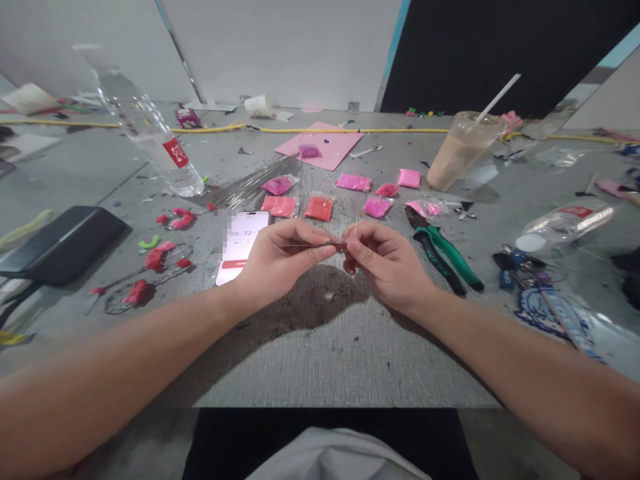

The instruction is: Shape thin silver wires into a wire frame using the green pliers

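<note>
My left hand [295, 257] and my right hand [383, 260] meet above the middle of the grey table [320, 373]. A small dark reddish piece [341, 247] sits between their fingertips, pinched from both sides. Thin wire runs back across my left palm, and a short pale end stands up by my right thumb. Behind the hands lie small bags of pink and red material, among them an orange-red bag [320, 206] and a pink bag [377, 206]. A bundle of thin wires [257, 181] lies behind on the left. Partly behind my left hand is a phone [240, 243] showing a timer.
Green-handled pliers [443, 257] lie right of my right hand. An upright water bottle [170, 157] and red-pink wire pieces [160, 257] are left; an iced drink [463, 150], a lying bottle [567, 223] and keychains [545, 300] right. A yellow cable [295, 130] crosses the back.
</note>
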Tool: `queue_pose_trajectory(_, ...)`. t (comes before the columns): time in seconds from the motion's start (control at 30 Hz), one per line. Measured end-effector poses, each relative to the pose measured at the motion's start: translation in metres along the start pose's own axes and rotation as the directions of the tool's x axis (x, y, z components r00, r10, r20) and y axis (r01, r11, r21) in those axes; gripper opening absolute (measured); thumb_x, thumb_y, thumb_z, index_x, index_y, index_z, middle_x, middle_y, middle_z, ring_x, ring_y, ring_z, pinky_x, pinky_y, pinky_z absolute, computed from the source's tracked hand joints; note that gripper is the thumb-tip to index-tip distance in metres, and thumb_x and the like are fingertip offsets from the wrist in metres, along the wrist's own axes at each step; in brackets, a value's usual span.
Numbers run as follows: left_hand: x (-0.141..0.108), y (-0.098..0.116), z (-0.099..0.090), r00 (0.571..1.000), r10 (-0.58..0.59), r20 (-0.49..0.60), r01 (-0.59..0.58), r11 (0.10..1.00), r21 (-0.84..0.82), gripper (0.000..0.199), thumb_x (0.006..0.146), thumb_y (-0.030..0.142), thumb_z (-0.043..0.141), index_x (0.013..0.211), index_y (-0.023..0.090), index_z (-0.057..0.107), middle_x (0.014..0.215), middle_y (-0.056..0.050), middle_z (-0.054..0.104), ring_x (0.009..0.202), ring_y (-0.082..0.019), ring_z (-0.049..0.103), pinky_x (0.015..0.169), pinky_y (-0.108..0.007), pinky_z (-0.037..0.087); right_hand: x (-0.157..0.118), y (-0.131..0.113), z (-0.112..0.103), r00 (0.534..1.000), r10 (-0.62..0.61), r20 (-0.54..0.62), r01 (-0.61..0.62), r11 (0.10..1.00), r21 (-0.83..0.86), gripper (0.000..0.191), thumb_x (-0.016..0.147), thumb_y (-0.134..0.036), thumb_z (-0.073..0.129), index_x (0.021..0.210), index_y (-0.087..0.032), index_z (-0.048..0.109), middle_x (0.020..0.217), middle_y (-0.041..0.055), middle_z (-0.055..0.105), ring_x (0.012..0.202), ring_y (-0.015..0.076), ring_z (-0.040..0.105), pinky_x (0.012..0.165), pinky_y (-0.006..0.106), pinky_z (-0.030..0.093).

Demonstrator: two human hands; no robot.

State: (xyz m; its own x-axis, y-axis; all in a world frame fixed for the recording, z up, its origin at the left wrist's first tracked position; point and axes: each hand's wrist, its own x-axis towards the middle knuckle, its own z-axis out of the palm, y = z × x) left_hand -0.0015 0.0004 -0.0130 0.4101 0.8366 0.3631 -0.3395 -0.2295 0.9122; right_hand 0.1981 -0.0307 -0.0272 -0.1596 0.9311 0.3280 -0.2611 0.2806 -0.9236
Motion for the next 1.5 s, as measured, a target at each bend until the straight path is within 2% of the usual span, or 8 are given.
queue_pose_trajectory(0.2, 0.000, -0.002, -0.002, 1.000, -0.009, -0.013, 0.009, 1.000, -0.009, 0.014, 0.083, 0.015, 0.090, 0.083, 0.021, 0.078, 0.095, -0.001, 0.083, 0.089, -0.016, 0.080, 0.086, -0.030, 0.066, -0.001, -0.002, 0.002, 1.000, 0.012, 0.000, -0.012, 0.999, -0.042, 0.024, 0.096, -0.044, 0.080, 0.089, -0.022, 0.074, 0.081, -0.0022, 0.064, 0.067, 0.0099, 0.060, 0.063, 0.026, 0.053)
queue_pose_trajectory(0.33, 0.000, -0.004, -0.003, 0.998, -0.050, -0.027, 0.049, 0.999, -0.016, 0.013, 0.081, 0.018, 0.093, 0.085, 0.023, 0.082, 0.096, -0.002, 0.084, 0.090, -0.017, 0.080, 0.088, -0.031, 0.066, -0.003, -0.004, 0.005, 0.994, 0.097, -0.050, -0.097, 0.995, -0.005, 0.029, 0.092, -0.050, 0.083, 0.090, -0.022, 0.073, 0.076, -0.0026, 0.065, 0.062, 0.0100, 0.059, 0.055, 0.024, 0.055)
queue_pose_trajectory(0.53, 0.002, -0.007, -0.009, 0.988, -0.152, -0.012, 0.151, 0.986, -0.071, 0.010, 0.089, 0.032, 0.087, 0.098, 0.027, 0.088, 0.109, -0.006, 0.086, 0.100, -0.019, 0.081, 0.091, -0.029, 0.064, -0.003, -0.002, 0.003, 0.977, 0.166, -0.133, -0.160, 0.986, 0.051, 0.031, 0.090, -0.051, 0.085, 0.089, -0.023, 0.072, 0.056, -0.0076, 0.055, 0.046, 0.0075, 0.048, 0.040, 0.019, 0.045)
queue_pose_trajectory(0.7, 0.002, -0.012, -0.014, 0.985, -0.171, -0.007, 0.169, 0.981, -0.096, 0.012, 0.091, 0.034, 0.086, 0.101, 0.028, 0.088, 0.110, -0.005, 0.086, 0.096, -0.015, 0.079, 0.082, -0.023, 0.063, -0.002, -0.001, 0.002, 0.978, 0.159, -0.133, -0.155, 0.987, 0.039, 0.031, 0.091, -0.052, 0.084, 0.090, -0.023, 0.073, 0.059, -0.0060, 0.058, 0.049, 0.0082, 0.052, 0.043, 0.020, 0.048)
queue_pose_trajectory(0.9, 0.004, -0.007, -0.008, 0.981, -0.190, -0.040, 0.184, 0.976, -0.117, 0.016, 0.084, 0.037, 0.092, 0.093, 0.025, 0.088, 0.093, -0.004, 0.085, 0.086, -0.015, 0.078, 0.074, -0.023, 0.064, -0.003, -0.006, 0.007, 0.979, 0.159, -0.129, -0.154, 0.987, 0.046, 0.034, 0.089, -0.053, 0.085, 0.087, -0.021, 0.073, 0.070, -0.0030, 0.067, 0.049, 0.0066, 0.053, 0.039, 0.019, 0.045)
queue_pose_trajectory(1.03, 0.004, -0.003, -0.003, 0.976, -0.215, -0.016, 0.209, 0.961, -0.183, 0.013, 0.087, 0.035, 0.090, 0.096, 0.026, 0.088, 0.096, -0.003, 0.085, 0.092, -0.015, 0.079, 0.075, -0.021, 0.066, -0.003, -0.008, 0.008, 0.981, 0.144, -0.132, -0.143, 0.990, 0.013, 0.034, 0.092, -0.053, 0.082, 0.087, -0.021, 0.073, 0.061, -0.0042, 0.064, 0.045, 0.0073, 0.052, 0.037, 0.018, 0.044)
queue_pose_trajectory(1.37, 0.005, -0.001, -0.005, 0.970, -0.240, 0.026, 0.240, 0.943, -0.233, 0.013, 0.085, 0.033, 0.091, 0.091, 0.021, 0.087, 0.091, -0.005, 0.083, 0.087, -0.015, 0.079, 0.075, -0.022, 0.067, -0.005, -0.012, 0.008, 0.991, 0.092, -0.096, -0.100, 0.992, -0.076, 0.032, 0.097, -0.051, 0.077, 0.088, -0.022, 0.068, 0.065, -0.0042, 0.067, 0.045, 0.0068, 0.054, 0.040, 0.020, 0.046)
queue_pose_trajectory(1.5, 0.006, 0.002, -0.007, 0.975, -0.213, 0.063, 0.221, 0.947, -0.234, 0.009, 0.087, 0.028, 0.089, 0.086, 0.020, 0.086, 0.093, -0.004, 0.081, 0.085, -0.014, 0.077, 0.076, -0.022, 0.068, -0.005, -0.012, 0.008, 0.994, 0.060, -0.091, -0.069, 0.993, -0.099, 0.032, 0.097, -0.051, 0.077, 0.087, -0.022, 0.068, 0.074, -0.0022, 0.071, 0.047, 0.0066, 0.056, 0.040, 0.020, 0.047)
